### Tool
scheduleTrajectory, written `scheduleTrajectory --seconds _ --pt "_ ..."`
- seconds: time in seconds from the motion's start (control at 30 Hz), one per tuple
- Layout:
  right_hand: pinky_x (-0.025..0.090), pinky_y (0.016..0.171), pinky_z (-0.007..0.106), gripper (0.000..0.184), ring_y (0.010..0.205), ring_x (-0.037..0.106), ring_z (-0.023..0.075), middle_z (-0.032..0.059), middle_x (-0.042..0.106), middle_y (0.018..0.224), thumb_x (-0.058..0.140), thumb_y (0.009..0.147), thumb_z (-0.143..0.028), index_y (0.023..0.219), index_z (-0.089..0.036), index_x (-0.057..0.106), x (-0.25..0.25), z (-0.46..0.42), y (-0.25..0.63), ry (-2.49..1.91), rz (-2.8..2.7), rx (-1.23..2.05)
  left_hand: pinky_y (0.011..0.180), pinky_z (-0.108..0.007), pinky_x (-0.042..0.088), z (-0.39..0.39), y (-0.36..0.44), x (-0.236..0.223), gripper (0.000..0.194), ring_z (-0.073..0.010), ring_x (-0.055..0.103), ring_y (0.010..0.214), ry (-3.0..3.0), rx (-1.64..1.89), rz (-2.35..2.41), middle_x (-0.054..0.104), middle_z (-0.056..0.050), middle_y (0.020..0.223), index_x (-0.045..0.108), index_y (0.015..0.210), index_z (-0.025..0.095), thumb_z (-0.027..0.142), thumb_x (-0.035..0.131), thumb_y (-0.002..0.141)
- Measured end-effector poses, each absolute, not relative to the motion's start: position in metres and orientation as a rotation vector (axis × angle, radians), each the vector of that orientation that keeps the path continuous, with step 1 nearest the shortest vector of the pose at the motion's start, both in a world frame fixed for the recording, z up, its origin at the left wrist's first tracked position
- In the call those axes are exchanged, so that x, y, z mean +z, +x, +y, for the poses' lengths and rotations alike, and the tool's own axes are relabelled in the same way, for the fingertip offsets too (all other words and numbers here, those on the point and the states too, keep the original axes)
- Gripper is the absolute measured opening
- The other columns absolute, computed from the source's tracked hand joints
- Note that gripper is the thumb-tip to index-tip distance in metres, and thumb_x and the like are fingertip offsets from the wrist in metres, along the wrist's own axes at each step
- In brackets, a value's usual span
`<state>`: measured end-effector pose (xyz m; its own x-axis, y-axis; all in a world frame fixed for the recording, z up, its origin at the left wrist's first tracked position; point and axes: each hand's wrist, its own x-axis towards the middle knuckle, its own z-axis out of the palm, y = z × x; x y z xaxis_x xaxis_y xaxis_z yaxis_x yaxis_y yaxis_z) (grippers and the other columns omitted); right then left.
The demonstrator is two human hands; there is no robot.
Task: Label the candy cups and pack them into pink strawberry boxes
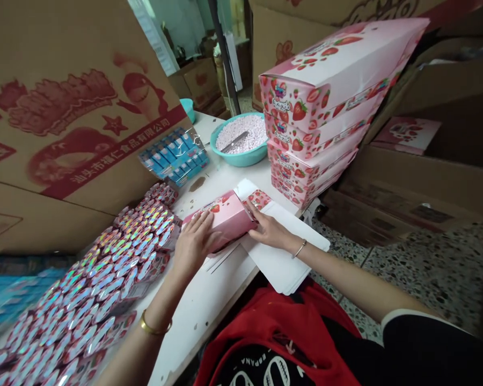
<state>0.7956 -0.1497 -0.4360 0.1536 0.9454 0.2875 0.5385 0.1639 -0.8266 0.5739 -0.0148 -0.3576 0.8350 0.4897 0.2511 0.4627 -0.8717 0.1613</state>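
Note:
A pink strawberry-print carton (227,217) lies on the white table in front of me. My left hand (195,238) holds its left part, fingers laid over the top and thumb towards the near side. At the carton's right end, my right hand (269,229) grips around the end flap, fingers on the far side and thumb low on the near side. Flat white cardboard blanks (295,257) lie under my right hand and wrist. Part of another strawberry-print panel (261,198) shows just behind the right hand. What is inside the carton is hidden.
Several shiny-topped small packs (104,279) cover the table's left side. A turquoise basin (241,158) of pale pellets with a scoop stands behind. Stacked strawberry cartons (301,139) rise at back right. Blue packs (177,155) lean by a large cardboard box (76,96); an open box (434,171) stands right.

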Motion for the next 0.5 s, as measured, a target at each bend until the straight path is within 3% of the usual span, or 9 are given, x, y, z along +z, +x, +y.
scheduleTrajectory --seconds 0.13,0.27,0.4,0.5 --pt "0.055 0.082 0.034 0.093 0.084 0.068 0.0204 0.009 0.067 0.122 0.048 0.08 -0.016 0.159 -0.022 0.0 -0.43 -0.147 0.793 -1.61 -1.489 0.526 0.111 -0.051 0.04 -0.014 0.573 -0.355 0.055 -0.032 0.046 0.137 2.957 0.43 0.796 0.054 -0.011 0.144 0.053 0.14 0.025 0.053 0.049 0.093" --pt "0.054 0.074 0.029 0.097 0.075 0.065 0.0174 0.0069 0.071 0.111 0.049 0.078 -0.014 0.158 -0.018 -0.005 -0.428 -0.148 0.794 -1.63 -1.547 0.503 0.11 -0.05 0.04 -0.019 0.576 -0.357 0.054 -0.034 0.046 0.137 3.023 0.396 0.852 0.053 -0.012 0.145 0.052 0.14 0.022 0.05 0.048 0.094" --pt "0.056 0.074 0.029 0.093 0.077 0.067 0.0174 0.0078 0.065 0.129 0.047 0.079 -0.015 0.159 -0.023 0.0 -0.427 -0.149 0.796 -1.638 -1.598 0.453 0.105 -0.052 0.043 -0.029 0.587 -0.364 0.055 -0.0381 0.051 0.131 3.07 0.384 0.916 0.054 -0.017 0.143 0.054 0.137 0.017 0.049 0.051 0.092" --pt "0.058 0.077 0.03 0.087 0.095 0.068 0.0202 0.0068 0.051 0.148 0.045 0.079 -0.015 0.159 -0.026 0.01 -0.429 -0.148 0.797 -1.585 -1.631 0.43 0.107 -0.05 0.042 -0.029 0.586 -0.367 0.056 -0.036 0.05 0.132 3.082 0.395 0.864 0.054 -0.017 0.143 0.052 0.139 0.019 0.047 0.055 0.091"
